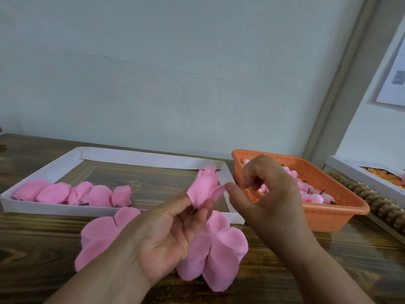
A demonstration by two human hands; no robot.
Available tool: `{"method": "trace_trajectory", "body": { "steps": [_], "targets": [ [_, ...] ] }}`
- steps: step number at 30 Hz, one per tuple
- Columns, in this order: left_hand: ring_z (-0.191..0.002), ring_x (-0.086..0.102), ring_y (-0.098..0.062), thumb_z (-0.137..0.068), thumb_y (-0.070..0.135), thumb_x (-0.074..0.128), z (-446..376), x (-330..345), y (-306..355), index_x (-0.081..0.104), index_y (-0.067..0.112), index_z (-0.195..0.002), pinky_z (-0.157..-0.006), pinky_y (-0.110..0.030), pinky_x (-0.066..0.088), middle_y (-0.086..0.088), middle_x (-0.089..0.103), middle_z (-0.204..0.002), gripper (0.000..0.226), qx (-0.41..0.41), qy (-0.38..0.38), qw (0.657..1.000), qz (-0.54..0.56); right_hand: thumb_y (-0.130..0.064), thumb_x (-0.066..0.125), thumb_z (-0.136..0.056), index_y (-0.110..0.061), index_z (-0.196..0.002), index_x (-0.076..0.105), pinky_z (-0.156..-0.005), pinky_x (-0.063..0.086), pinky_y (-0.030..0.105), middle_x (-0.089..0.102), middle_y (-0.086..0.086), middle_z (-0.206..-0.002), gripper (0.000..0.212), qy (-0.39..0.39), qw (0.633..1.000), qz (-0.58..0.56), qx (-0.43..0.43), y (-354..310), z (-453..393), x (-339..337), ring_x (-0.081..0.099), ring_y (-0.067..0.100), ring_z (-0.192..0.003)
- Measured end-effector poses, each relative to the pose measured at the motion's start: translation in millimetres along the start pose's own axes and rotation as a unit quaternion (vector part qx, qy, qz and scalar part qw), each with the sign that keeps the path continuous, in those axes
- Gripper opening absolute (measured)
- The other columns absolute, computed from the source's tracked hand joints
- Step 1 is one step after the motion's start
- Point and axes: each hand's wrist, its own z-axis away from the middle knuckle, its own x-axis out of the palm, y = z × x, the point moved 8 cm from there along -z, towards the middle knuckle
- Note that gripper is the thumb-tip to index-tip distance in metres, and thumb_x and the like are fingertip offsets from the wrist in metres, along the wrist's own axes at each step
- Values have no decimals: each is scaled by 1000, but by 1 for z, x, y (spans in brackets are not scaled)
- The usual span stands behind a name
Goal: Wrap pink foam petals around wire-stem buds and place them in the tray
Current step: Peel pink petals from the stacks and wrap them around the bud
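My left hand [173,229] holds a pink foam flower bud [205,186] upright by its base, thumb and fingers curled round it. My right hand [267,194] pinches the tip of one loose petal on the bud's right side with thumb and forefinger. Under both hands lies a stack of flat pink foam petal sheets [219,249] on the table. The white tray [43,207] at the left holds several wrapped pink flowers [72,194] in a row along its front edge. An orange basket [328,213] at the right contains several pale pink wire-stem buds [311,194].
The wooden table [32,249] runs up to a pale wall. At the far right lies a brown beaded wooden piece [372,200], and behind it a white box [368,178] with orange pieces. A paper sheet hangs on the right wall.
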Motion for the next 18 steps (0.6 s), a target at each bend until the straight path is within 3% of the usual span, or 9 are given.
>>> {"method": "trace_trajectory", "body": {
  "steps": [3, 5, 8, 12, 14, 18],
  "targets": [
    [-57, 70, -23, -57, 0, 68, 1, 1, 5, 73, -11, -74, -47, -27, 57, -18, 71, -77, 22, 17, 1, 1000, 20, -4, 62, -70, -11, -56, 47, -54, 37, 18, 48, -4, -57, 21, 8, 998, -64, 4, -3, 4, 2, 45, 10, -57],
    [-64, 72, -21, -58, 0, 70, 2, 5, 7, 75, -8, -81, -48, -25, 57, -17, 73, -86, 24, 25, -19, 999, 13, -5, 61, -74, -10, -59, 54, -57, 44, 24, 57, -7, -64, 17, -35, 992, -115, -35, -14, 8, 12, 53, 9, -62],
    [-77, 73, -19, -63, 1, 70, 2, 7, 7, 75, -4, -94, -50, -21, 56, -15, 73, -102, 31, 30, -42, 999, -7, -5, 58, -76, -9, -71, 65, -67, 47, 20, 64, -5, -76, 9, -84, 986, -129, -71, -24, 11, 22, 59, 8, -74],
    [-69, 72, -18, -65, 0, 68, 2, 7, 10, 76, -2, -88, -51, -22, 57, -14, 74, -91, 24, 36, -45, 998, -12, -3, 59, -78, -6, -76, 68, -73, 50, 20, 67, -3, -81, 9, -72, 989, -103, -76, -23, 10, 21, 61, 5, -80],
    [-71, 72, -16, -68, 1, 68, 4, 11, 10, 75, -1, -94, -54, -21, 57, -14, 74, -96, 27, 37, -64, 997, -32, 0, 64, -77, -5, -77, 68, -70, 51, 24, 67, -2, -79, 7, -64, 990, -104, -68, -21, 9, 20, 61, 6, -77],
    [-94, 71, -20, -74, 5, 68, 4, 12, 10, 70, -1, -110, -70, -24, 59, -17, 70, -110, 37, 54, -75, 993, -77, -4, 71, -73, -22, -101, 61, -71, 53, 26, 64, -6, -82, 35, -108, 981, -157, -38, -16, 7, 19, 62, 8, -77]
  ]
}}
